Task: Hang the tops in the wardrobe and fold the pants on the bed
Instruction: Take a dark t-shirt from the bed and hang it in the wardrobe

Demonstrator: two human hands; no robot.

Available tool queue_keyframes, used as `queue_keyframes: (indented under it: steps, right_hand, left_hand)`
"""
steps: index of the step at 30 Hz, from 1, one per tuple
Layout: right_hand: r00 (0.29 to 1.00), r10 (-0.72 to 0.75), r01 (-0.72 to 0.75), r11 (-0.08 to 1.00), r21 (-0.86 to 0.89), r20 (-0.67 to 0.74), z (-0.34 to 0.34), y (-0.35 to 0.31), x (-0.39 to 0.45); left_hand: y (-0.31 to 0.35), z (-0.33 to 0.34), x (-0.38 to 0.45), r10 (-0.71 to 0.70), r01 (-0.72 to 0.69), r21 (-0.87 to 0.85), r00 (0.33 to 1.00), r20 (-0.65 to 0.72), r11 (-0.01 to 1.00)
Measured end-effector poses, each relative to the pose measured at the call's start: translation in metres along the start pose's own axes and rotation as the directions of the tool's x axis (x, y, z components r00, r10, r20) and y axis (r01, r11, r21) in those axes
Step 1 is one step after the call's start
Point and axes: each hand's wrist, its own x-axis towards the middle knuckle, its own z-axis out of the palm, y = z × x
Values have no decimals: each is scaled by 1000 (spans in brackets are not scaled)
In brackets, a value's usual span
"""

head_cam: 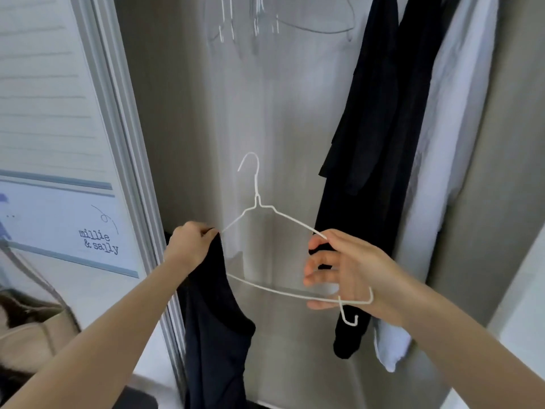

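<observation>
The dark top [216, 320] hangs soft and floppy from the left hand [188, 243], which pinches its strap against one end of the white hanger [265, 219]. The right hand [348, 270] curls round the hanger's other end, with a bit of dark cloth there too. To do this well, I think each strap should slide over a thin wire shoulder so the top sits even. Beyond the right hand, dark clothes [374, 143] and a pale shirt [448, 143] hang in the wardrobe.
</observation>
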Motion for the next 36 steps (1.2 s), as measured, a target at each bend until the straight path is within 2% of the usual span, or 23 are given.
queue_keyframes:
  steps: [6, 9, 11, 14, 18, 21, 23, 24, 25, 27, 28, 29, 30, 33, 34, 35, 36]
  right_hand:
    - [994, -60, 65, 996, -53, 91, -32, -18, -23]
    - [992, -42, 47, 998, -36, 122, -47, -20, -24]
    - [991, -37, 42, 998, -40, 128, -54, -15, -20]
    - [990, -35, 42, 998, -46, 138, -60, -4, -9]
    - [990, -50, 58, 997, -55, 135, -60, 24, 15]
    - [979, -135, 149, 986, -81, 151, -53, 46, 25]
    - [962, -220, 226, 974, -20, 160, -51, 51, 26]
    - [951, -261, 258, 965, 41, 168, -51, 50, 26]
    - [937, -296, 280, 954, 107, 185, -52, 49, 26]
    - [908, -348, 309, 932, 189, 235, -55, 44, 26]
    - [894, -358, 312, 929, 199, 270, -57, 43, 26]
    - [878, -359, 304, 929, 210, 316, -58, 42, 26]
    - [862, -353, 272, 928, 256, 364, -59, 40, 27]
    - [844, -277, 17, 869, 494, 459, -63, 39, 37]
    - [849, -235, -44, 861, 507, 473, -63, 42, 42]
    - [864, -173, -68, 890, 450, 473, -62, 48, 48]
    - [892, -87, -64, 947, 314, 444, -59, 56, 54]
  left_hand:
    - [-24, 1, 8, -147, 151, 103, 988, -46, 983]
    - [-26, 1, 13, -180, 180, 0, 982, -55, 984]
    - [-22, 0, 14, -176, 174, -113, 984, -9, 978]
    - [-4, -2, 12, -100, 116, -222, 991, 86, 968]
    - [42, -8, -2, 71, -28, -266, 985, 156, 964]
    - [76, -16, -10, 101, -55, -338, 987, 122, 939]
    - [92, -27, -15, 116, -59, -406, 986, 118, 912]
    - [97, -33, -17, 171, -117, -385, 979, 108, 915]
    - [100, -40, -19, 248, -220, -281, 966, 68, 934]
    - [104, -55, -24, 464, -459, 84, 885, -52, 885]
    - [105, -59, -25, 545, -525, 190, 835, -74, 830]
    - [108, -63, -26, 569, -548, 185, 818, -81, 815]
    - [114, -66, -30, 557, -548, 110, 825, -91, 829]
    - [127, -65, -36, 489, -501, -91, 863, -125, 861]
    - [129, -65, -37, 489, -506, -104, 859, -153, 856]
    - [132, -65, -38, 485, -507, -118, 857, -174, 854]
    - [134, -65, -38, 480, -506, -137, 858, -185, 852]
